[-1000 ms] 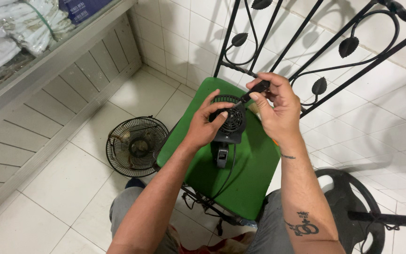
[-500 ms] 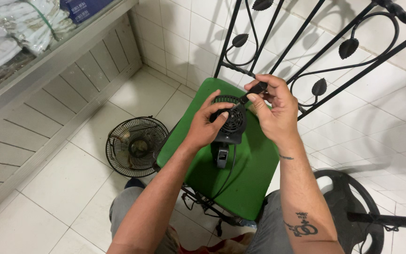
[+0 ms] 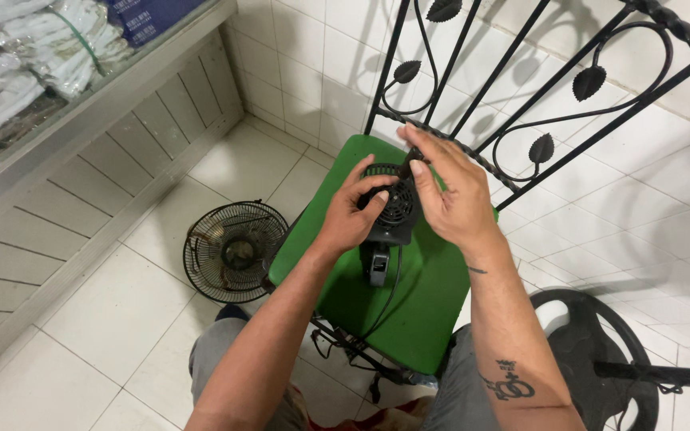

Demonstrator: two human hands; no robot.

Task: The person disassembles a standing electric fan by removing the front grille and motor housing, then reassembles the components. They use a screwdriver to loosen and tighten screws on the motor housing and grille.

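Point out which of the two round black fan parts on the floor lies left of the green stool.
The wire fan grille, an open mesh cage lying flat on the tiles. The other, the solid round fan base, sits at the lower right.

Left hand (image 3: 353, 217) covers the left side of the black vented plastic fan motor housing (image 3: 395, 209); right hand (image 3: 453, 191) hides its right edge. The thin dark tool (image 3: 410, 155) pinched in the right fingers is mostly buried (can't tell its tip or type). Round black fan base (image 3: 600, 363) is cut by the bottom edge. Black wrought-iron gate (image 3: 521, 88) runs off the top. White wrapped bundles (image 3: 17, 56) are cropped at the top left, contents unreadable.
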